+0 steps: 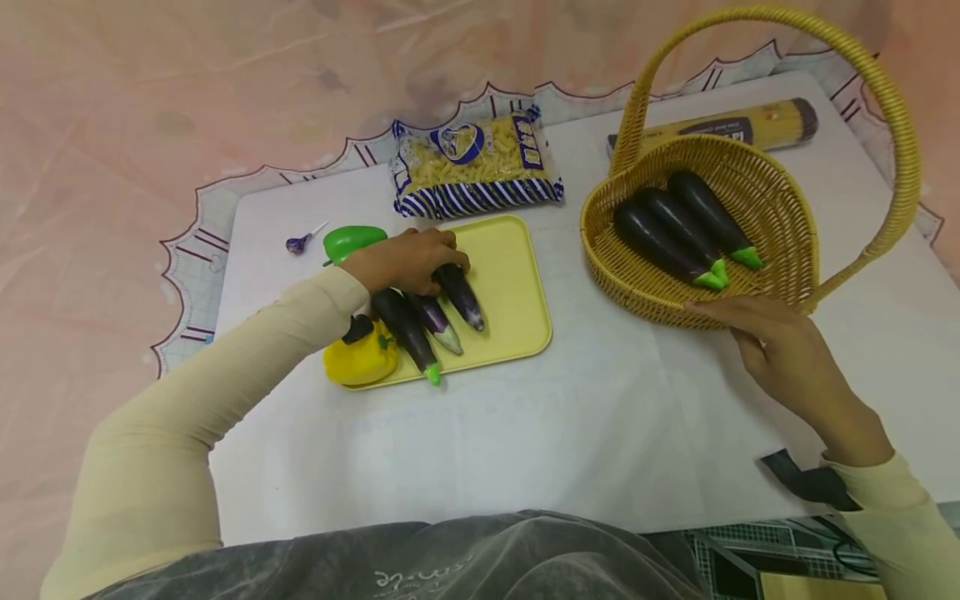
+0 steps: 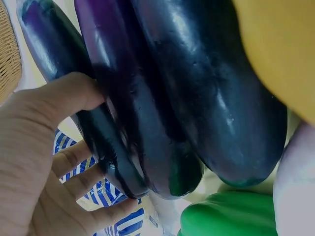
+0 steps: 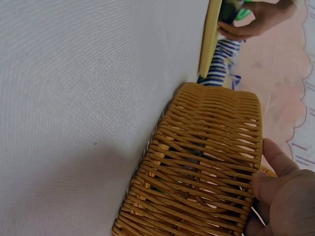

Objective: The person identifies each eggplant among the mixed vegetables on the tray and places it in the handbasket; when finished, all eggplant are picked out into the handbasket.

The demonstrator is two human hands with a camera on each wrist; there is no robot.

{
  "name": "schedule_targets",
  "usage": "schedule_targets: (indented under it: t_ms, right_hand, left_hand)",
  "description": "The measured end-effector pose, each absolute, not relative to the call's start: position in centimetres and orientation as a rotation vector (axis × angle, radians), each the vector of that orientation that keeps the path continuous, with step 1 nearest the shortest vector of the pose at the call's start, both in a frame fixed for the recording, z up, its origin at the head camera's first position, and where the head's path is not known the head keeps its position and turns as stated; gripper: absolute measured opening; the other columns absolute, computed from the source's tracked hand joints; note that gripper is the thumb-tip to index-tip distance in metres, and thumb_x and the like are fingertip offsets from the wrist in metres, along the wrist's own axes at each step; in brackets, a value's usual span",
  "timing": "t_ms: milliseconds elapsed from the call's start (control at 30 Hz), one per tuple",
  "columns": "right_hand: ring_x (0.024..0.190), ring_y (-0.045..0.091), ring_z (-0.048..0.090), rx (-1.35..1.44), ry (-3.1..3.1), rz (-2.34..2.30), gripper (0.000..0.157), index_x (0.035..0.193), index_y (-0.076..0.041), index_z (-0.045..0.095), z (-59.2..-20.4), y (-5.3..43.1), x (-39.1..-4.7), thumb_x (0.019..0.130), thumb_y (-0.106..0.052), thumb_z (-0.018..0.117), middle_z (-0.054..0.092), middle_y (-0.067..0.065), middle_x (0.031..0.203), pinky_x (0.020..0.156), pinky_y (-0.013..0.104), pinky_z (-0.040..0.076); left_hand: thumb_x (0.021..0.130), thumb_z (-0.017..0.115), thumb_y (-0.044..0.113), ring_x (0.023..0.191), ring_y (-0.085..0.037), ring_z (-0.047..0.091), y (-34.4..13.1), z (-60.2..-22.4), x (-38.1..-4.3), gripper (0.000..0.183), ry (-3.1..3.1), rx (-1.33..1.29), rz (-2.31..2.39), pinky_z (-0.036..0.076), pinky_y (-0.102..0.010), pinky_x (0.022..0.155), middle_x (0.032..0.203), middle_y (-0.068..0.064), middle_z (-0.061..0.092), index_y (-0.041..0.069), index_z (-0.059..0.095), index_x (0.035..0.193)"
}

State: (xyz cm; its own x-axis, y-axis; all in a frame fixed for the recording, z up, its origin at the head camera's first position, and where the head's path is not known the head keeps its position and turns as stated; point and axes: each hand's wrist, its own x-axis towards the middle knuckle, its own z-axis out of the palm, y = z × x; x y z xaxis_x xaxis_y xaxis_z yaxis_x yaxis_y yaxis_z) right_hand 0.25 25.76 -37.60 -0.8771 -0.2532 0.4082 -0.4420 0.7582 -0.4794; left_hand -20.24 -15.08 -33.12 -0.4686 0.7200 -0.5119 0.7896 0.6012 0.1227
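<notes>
My left hand [image 1: 420, 260] reaches over the yellow tray [image 1: 517, 292] and grips the rightmost eggplant [image 1: 459, 296], thumb on one side and fingers on the other. Beside it lie a purple eggplant with a pale tip [image 1: 444, 332] and a dark eggplant with a green stem [image 1: 407, 329]. A yellow bell pepper [image 1: 356, 362] and a green pepper [image 1: 354, 241] sit at the tray's left. On the right, my right hand [image 1: 787, 354] holds the near rim of the wicker basket [image 3: 206, 162], thumb outside. Three eggplants [image 1: 660, 237] lie inside it.
A bag of pasta [image 1: 480, 162] lies behind the tray, and a long yellow package [image 1: 772, 125] behind the basket. The basket's tall handle [image 1: 896, 125] arches up at the right. A wrapped lollipop [image 1: 297, 244] lies at the left. A whitish rounded thing [image 2: 298, 182] is partly visible.
</notes>
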Motion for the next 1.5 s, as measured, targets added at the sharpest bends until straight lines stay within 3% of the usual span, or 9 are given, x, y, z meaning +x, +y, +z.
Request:
schedule_targets:
  t_ms: [200, 300, 433, 533, 767, 1000, 1500]
  right_hand:
    - [0.1, 0.033, 0.064, 0.532, -2.647, 0.825, 0.058, 0.118, -0.013, 0.073, -37.5, 25.7, 0.3, 0.074, 0.024, 0.067, 0.072, 0.014, 0.108, 0.095, 0.008, 0.03]
    - [0.1, 0.033, 0.064, 0.533, -2.649, 0.826, 0.058, 0.119, -0.014, 0.072, -37.5, 25.7, 0.4, 0.075, 0.023, 0.067, 0.072, 0.014, 0.109, 0.095, 0.016, 0.038]
    - [0.099, 0.034, 0.064, 0.531, -2.645, 0.821, 0.058, 0.119, -0.013, 0.072, -37.4, 25.8, 0.4, 0.075, 0.024, 0.067, 0.071, 0.015, 0.109, 0.094, 0.014, 0.037]
    - [0.098, 0.034, 0.064, 0.527, -2.645, 0.816, 0.058, 0.119, -0.013, 0.073, -37.4, 25.9, 0.4, 0.074, 0.025, 0.067, 0.071, 0.016, 0.108, 0.094, 0.004, 0.027]
    - [0.098, 0.035, 0.064, 0.511, -2.638, 0.833, 0.057, 0.117, -0.013, 0.073, -37.4, 25.8, 0.5, 0.074, 0.024, 0.067, 0.072, 0.016, 0.108, 0.096, 0.013, 0.037]
    - [0.098, 0.034, 0.064, 0.528, -2.628, 0.838, 0.057, 0.116, -0.01, 0.073, -37.4, 25.7, 0.4, 0.073, 0.026, 0.067, 0.071, 0.017, 0.108, 0.095, 0.003, 0.026]
    - [0.099, 0.034, 0.063, 0.539, -2.632, 0.845, 0.058, 0.118, -0.012, 0.073, -37.3, 25.5, 0.4, 0.074, 0.025, 0.067, 0.071, 0.016, 0.108, 0.096, 0.005, 0.028]
  left_hand:
    - [0.085, 0.076, 0.015, 0.111, -0.033, 0.049, -15.0, -33.1, -20.3, 0.046, 2.312, 1.21, -0.198, 0.043, -0.057, 0.093, 0.121, -0.016, 0.051, 0.019, 0.06, 0.128]
    - [0.085, 0.076, 0.015, 0.111, -0.033, 0.049, -15.0, -33.1, -20.3, 0.046, 2.308, 1.211, -0.201, 0.045, -0.056, 0.092, 0.121, -0.015, 0.051, 0.019, 0.06, 0.128]
    - [0.086, 0.075, 0.014, 0.109, -0.032, 0.049, -15.0, -33.1, -20.3, 0.046, 2.305, 1.215, -0.195, 0.046, -0.053, 0.091, 0.12, -0.015, 0.051, 0.018, 0.059, 0.129]
    - [0.086, 0.076, 0.015, 0.109, -0.032, 0.048, -15.0, -33.0, -20.3, 0.046, 2.303, 1.216, -0.184, 0.046, -0.052, 0.091, 0.121, -0.015, 0.051, 0.018, 0.059, 0.129]
    - [0.084, 0.077, 0.015, 0.105, -0.031, 0.049, -14.7, -32.7, -20.3, 0.045, 2.308, 1.232, -0.166, 0.048, -0.05, 0.088, 0.118, -0.014, 0.052, 0.019, 0.06, 0.125]
    - [0.082, 0.079, 0.014, 0.101, -0.032, 0.05, -14.5, -32.6, -20.5, 0.045, 2.321, 1.272, -0.168, 0.048, -0.049, 0.084, 0.115, -0.015, 0.052, 0.019, 0.061, 0.123]
    - [0.082, 0.076, 0.008, 0.096, -0.028, 0.05, -13.4, -31.5, -20.6, 0.047, 2.315, 1.233, -0.123, 0.047, -0.041, 0.083, 0.115, -0.013, 0.052, 0.018, 0.061, 0.126]
